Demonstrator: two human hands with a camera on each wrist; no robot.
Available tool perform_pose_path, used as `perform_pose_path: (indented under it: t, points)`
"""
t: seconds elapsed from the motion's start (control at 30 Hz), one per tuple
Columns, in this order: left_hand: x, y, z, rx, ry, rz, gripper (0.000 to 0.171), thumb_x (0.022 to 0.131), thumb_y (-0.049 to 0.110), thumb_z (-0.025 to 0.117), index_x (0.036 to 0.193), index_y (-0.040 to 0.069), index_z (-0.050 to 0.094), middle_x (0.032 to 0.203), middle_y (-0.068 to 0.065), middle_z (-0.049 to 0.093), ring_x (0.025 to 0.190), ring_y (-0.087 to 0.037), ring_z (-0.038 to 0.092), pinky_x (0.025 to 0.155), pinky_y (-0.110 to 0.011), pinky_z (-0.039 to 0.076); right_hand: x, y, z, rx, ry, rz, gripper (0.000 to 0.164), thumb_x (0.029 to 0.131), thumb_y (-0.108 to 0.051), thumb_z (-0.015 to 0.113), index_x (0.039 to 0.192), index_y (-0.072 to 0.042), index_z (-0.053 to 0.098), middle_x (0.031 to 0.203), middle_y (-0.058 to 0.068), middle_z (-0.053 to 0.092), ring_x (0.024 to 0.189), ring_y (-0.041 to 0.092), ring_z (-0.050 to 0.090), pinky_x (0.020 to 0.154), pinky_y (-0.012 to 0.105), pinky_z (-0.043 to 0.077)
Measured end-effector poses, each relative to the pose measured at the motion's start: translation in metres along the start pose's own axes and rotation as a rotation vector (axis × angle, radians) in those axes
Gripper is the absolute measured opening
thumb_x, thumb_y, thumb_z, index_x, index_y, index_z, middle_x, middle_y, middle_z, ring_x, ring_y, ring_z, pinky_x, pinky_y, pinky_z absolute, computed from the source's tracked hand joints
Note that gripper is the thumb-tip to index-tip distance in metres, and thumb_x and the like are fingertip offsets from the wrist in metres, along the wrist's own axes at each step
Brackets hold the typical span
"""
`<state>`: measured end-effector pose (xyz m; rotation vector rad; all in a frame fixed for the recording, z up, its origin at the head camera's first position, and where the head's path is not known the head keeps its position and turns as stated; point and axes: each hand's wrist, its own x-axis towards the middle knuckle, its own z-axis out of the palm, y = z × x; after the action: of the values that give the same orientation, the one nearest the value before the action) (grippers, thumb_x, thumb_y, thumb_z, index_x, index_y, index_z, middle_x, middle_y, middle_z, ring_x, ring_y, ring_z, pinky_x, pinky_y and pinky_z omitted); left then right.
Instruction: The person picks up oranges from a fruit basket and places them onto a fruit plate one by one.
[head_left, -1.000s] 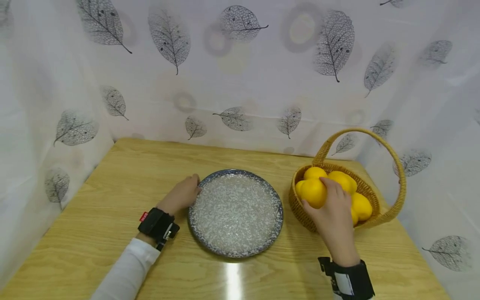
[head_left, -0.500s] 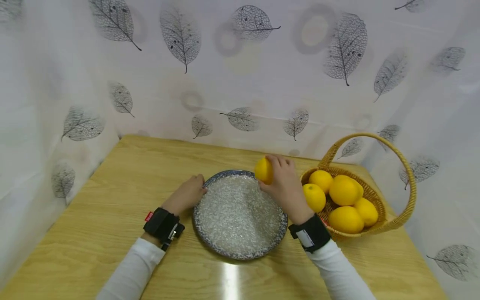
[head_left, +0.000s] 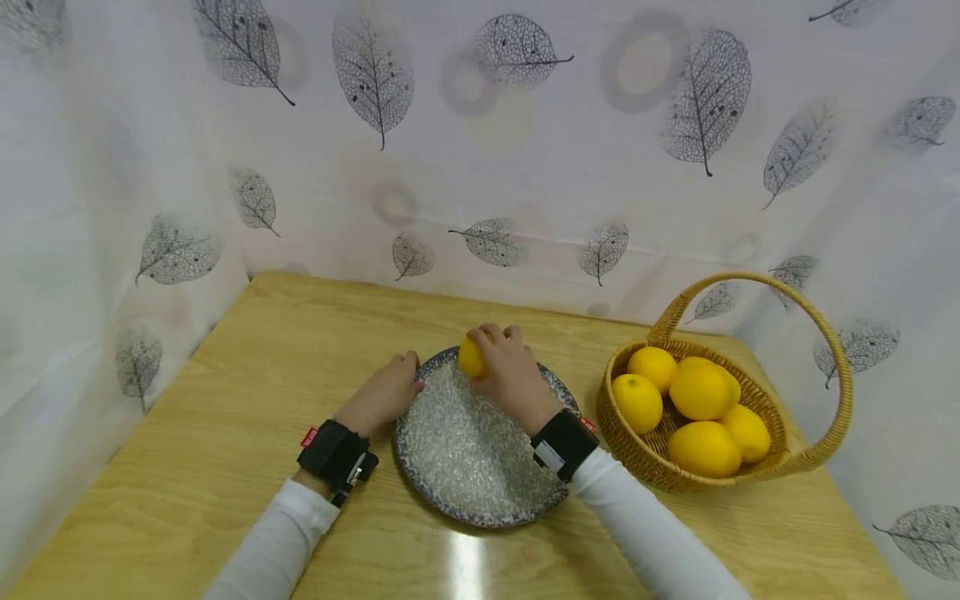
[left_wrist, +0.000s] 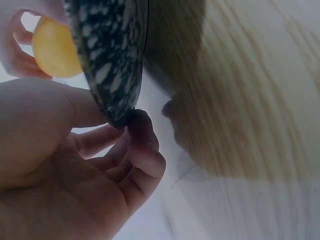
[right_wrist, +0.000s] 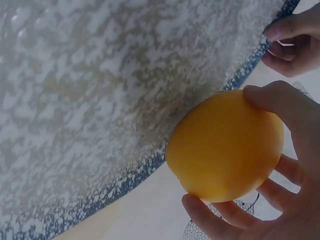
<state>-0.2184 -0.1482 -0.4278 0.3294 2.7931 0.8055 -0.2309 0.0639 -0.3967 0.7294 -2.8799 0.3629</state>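
A yellow lemon is gripped by my right hand over the far part of the round speckled plate. In the right wrist view the thumb and fingertips lie around the lemon's sides; whether it touches the plate I cannot tell. My left hand pinches the plate's left rim. The left wrist view has its thumb on the upper side and curled fingers at the dark blue speckled underside. Part of the plate is hidden beneath my right hand and wrist.
A wicker basket with a tall arched handle stands right of the plate, holding several lemons. Everything rests on a wooden table. A white leaf-patterned curtain hangs behind and at both sides.
My right hand has carried a lemon out of the basket and leftward over the plate. The left hand stays at the plate's rim. The head view has shifted slightly.
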Motion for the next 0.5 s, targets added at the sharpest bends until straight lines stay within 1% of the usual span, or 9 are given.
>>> perform_pose_path:
  t: [0.1,0.27,0.5]
  points:
    - [0.0000,0.0003,0.0010,0.010,0.007,-0.008,0.041,0.106,0.013,0.051,0.136,-0.013,0.045,0.127,-0.033,0.057,0.120,-0.043,0.060,0.101,-0.052,0.051,0.0013,-0.0014,0.0050,-0.043,-0.012,-0.007,0.067,0.083,-0.022,0.086,0.142,-0.014,0.054,0.144,0.012,0.055,0.127,0.039,0.050,0.095,0.057,0.053]
    - [0.0004,0.0010,-0.0002,0.012,0.013,-0.020,0.039,0.105,0.012,0.052,0.135,-0.012,0.046,0.125,-0.033,0.058,0.117,-0.042,0.061,0.098,-0.052,0.052,0.0030,-0.0010,0.0071,-0.105,0.004,-0.023,0.070,0.082,-0.028,0.087,0.144,-0.018,0.055,0.144,0.008,0.055,0.128,0.036,0.051,0.094,0.057,0.054]
    - [-0.0008,0.0010,0.0006,-0.010,0.000,-0.015,0.036,0.105,0.012,0.053,0.133,-0.010,0.047,0.122,-0.031,0.058,0.113,-0.040,0.062,0.096,-0.051,0.053,0.0012,-0.0014,0.0051,-0.127,0.032,-0.031,0.068,0.082,-0.032,0.086,0.143,-0.019,0.056,0.145,0.008,0.055,0.128,0.035,0.053,0.094,0.056,0.054]
